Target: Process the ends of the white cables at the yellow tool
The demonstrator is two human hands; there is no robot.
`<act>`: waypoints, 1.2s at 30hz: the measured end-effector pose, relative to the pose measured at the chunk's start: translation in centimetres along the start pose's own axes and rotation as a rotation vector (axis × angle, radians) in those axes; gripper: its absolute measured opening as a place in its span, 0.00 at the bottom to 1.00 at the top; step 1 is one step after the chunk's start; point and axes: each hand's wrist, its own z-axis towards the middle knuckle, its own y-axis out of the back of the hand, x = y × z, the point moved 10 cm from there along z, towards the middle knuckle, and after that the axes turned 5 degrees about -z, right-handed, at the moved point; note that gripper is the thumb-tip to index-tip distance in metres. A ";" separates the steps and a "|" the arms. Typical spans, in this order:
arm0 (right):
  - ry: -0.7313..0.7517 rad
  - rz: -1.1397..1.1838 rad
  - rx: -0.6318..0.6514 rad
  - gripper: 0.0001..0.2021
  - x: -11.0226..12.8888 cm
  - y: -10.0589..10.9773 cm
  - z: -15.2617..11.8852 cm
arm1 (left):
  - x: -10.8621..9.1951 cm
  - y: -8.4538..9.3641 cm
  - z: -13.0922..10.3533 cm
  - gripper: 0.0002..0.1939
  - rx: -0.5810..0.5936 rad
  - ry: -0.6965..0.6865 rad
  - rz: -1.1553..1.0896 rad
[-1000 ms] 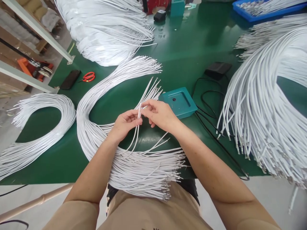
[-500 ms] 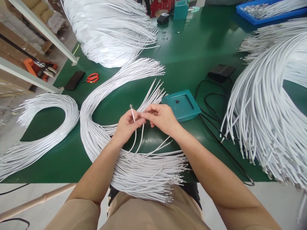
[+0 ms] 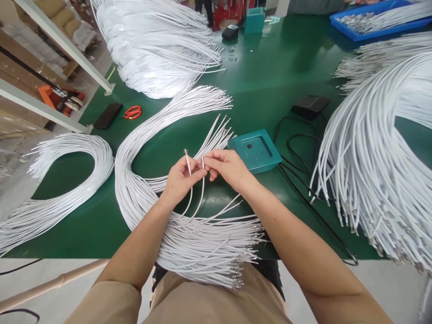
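My left hand (image 3: 182,180) is closed on a white cable (image 3: 188,163), whose metal-tipped end sticks up above the fingers. Fingertips nearly meeting it, my right hand (image 3: 227,167) pinches the end of a second white cable (image 3: 203,184) that hangs between the hands. Both cables curve down to a large bundle of white cables (image 3: 202,238) at the table's front edge. Behind the hands, a smaller group of cable ends (image 3: 216,138) points up and right. Just right of my right hand lies a teal tray-like block (image 3: 255,150) with a recessed top.
The green table (image 3: 270,99) carries further white bundles at left (image 3: 97,157), back (image 3: 151,45) and right (image 3: 351,148). Also on it are a dark phone (image 3: 108,115), red-handled scissors (image 3: 133,112), a black device (image 3: 310,106) with black cords, and a blue tray (image 3: 362,37).
The view has shifted slightly. The tip of the second cable now shows between my fingers, where it was hidden before. Both hands remain close together.
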 end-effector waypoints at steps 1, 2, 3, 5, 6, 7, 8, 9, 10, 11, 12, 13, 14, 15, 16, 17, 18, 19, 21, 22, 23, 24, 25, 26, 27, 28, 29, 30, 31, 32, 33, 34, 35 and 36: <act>-0.038 0.099 0.039 0.07 -0.4 -0.4 0.0 | 0.0 0.1 0.0 0.20 -0.005 -0.001 -0.005; -0.074 0.186 0.077 0.07 -0.8 -0.8 0.0 | -0.1 0.1 -0.1 0.20 -0.008 -0.002 -0.009; -0.098 0.244 0.106 0.07 -1.0 -1.1 0.0 | -0.2 0.1 -0.2 0.20 -0.007 -0.002 -0.011; -0.111 0.272 0.124 0.07 -1.0 -1.3 0.0 | -0.4 -0.1 -0.3 0.20 -0.001 -0.002 -0.006; -0.108 0.258 0.110 0.07 -0.9 -1.2 0.0 | -0.5 -0.2 -0.4 0.20 0.001 -0.002 0.002; -0.102 0.238 0.090 0.09 -0.8 -1.0 0.0 | -0.6 -0.3 -0.4 0.20 0.000 0.000 0.010; -0.100 0.214 0.075 0.11 -0.7 -0.9 0.0 | -0.6 -0.5 -0.5 0.20 -0.003 0.002 0.018; -0.099 0.187 0.064 0.14 -0.7 -0.8 0.0 | -0.7 -0.6 -0.6 0.21 -0.005 0.003 0.024; -0.100 0.157 0.061 0.16 -0.7 -0.8 0.0 | -0.7 -0.7 -0.7 0.21 -0.007 0.000 0.030; -0.100 0.134 0.066 0.17 -0.8 -0.8 0.0 | -0.8 -0.9 -0.7 0.21 -0.005 -0.005 0.036; -0.101 0.125 0.079 0.18 -0.9 -0.9 0.1 | -0.8 -1.0 -0.8 0.21 -0.001 -0.014 0.043; -0.103 0.135 0.096 0.18 -1.0 -1.0 0.1 | -0.9 -1.1 -0.8 0.21 0.004 -0.023 0.053; -0.107 0.162 0.116 0.18 -1.2 -1.1 0.1 | -1.0 -1.1 -0.8 0.20 0.007 -0.033 0.064; -0.112 0.198 0.137 0.18 -1.3 -1.2 0.1 | -1.0 -1.0 -0.8 0.20 0.007 -0.039 0.075; -0.116 0.235 0.157 0.18 -1.5 -1.3 0.1 | -1.0 -1.0 -0.8 0.20 0.004 -0.044 0.086; -0.118 0.267 0.174 0.19 -1.6 -1.4 0.1 | -1.0 -0.8 -0.8 0.20 -0.001 -0.047 0.094; -0.119 0.292 0.185 0.19 -1.6 -1.4 0.1 | -1.0 -0.6 -0.7 0.20 -0.007 -0.049 0.102; -0.121 0.311 0.190 0.19 -1.7 -1.4 0.0 | -1.0 -0.5 -0.7 0.20 -0.013 -0.054 0.109; -0.125 0.332 0.192 0.17 -1.8 -1.4 0.0 | -1.0 -0.3 -0.6 0.20 -0.016 -0.065 0.116; -0.125 0.337 0.189 0.16 -1.7 -1.4 0.0 | -1.0 -0.2 -0.6 0.19 -0.014 -0.069 0.113; -0.121 0.341 0.186 0.15 -1.6 -1.3 0.0 | -1.0 -0.2 -0.6 0.19 -0.011 -0.072 0.108; -0.117 0.341 0.181 0.14 -1.6 -1.3 -0.1 | -1.0 -0.2 -0.5 0.19 -0.011 -0.072 0.103; -0.114 0.335 0.172 0.15 -1.5 -1.3 -0.1 | -1.0 -0.1 -0.5 0.19 -0.015 -0.070 0.100; -0.112 0.324 0.164 0.16 -1.4 -1.2 0.0 | -0.9 -0.1 -0.5 0.20 -0.022 -0.064 0.101; -0.111 0.310 0.154 0.18 -1.4 -1.1 0.0 | -0.9 0.0 -0.5 0.20 -0.031 -0.058 0.104; -0.111 0.296 0.148 0.18 -1.4 -1.1 0.0 | -0.8 0.0 -0.5 0.20 -0.038 -0.054 0.108; -0.111 0.287 0.145 0.18 -1.3 -1.0 0.0 | -0.8 0.0 -0.5 0.20 -0.043 -0.052 0.111; -0.110 0.284 0.148 0.17 -1.3 -1.0 -0.1 | -0.9 0.0 -0.5 0.19 -0.044 -0.053 0.111; -0.106 0.289 0.156 0.16 -1.3 -1.1 -0.1 | -0.9 0.0 -0.5 0.19 -0.044 -0.057 0.110; -0.103 0.296 0.165 0.15 -1.2 -1.1 -0.1 | -1.0 0.0 -0.5 0.19 -0.043 -0.062 0.110; -0.100 0.303 0.174 0.15 -1.2 -1.1 -0.1 | -1.1 0.0 -0.5 0.19 -0.044 -0.068 0.111; -0.097 0.307 0.185 0.14 -1.2 -1.1 -0.2 | -1.2 0.1 -0.5 0.19 -0.046 -0.073 0.113; -0.095 0.310 0.192 0.14 -1.1 -1.2 -0.2 | -1.2 0.1 -0.5 0.19 -0.048 -0.075 0.115; -0.095 0.312 0.195 0.12 -1.1 -1.2 -0.3 | -1.3 0.1 -0.5 0.19 -0.049 -0.076 0.116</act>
